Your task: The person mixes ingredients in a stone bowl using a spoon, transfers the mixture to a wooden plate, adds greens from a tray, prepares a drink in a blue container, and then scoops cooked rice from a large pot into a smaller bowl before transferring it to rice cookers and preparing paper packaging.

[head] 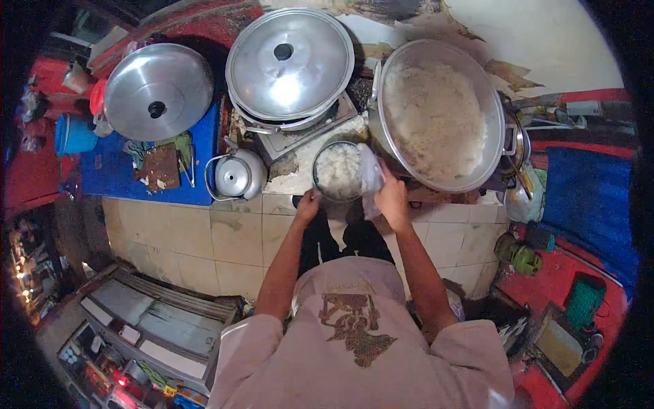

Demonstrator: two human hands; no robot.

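A round metal bowl point(316, 178) of white food that looks like cooked rice point(338, 168) is at the counter's front edge. My left hand point(308, 205) grips the bowl's near left rim. On the bowl's right side, my right hand point(392, 198) is closed on a translucent plastic bag point(371, 176), which hangs over the rim. Whether those fingers also touch the bowl is hidden by the bag. Just behind and to the right stands a large uncovered aluminium pot point(386, 128), whose pale, grainy contents point(437, 120) look like rice.
A lidded aluminium pot point(291, 76) sits on a stove point(286, 140) at the back. To the left are an aluminium kettle point(232, 176), a large lid point(158, 92), a wooden board point(159, 167) and a blue bucket point(74, 134). A glass-fronted cabinet point(168, 317) is behind me at left.
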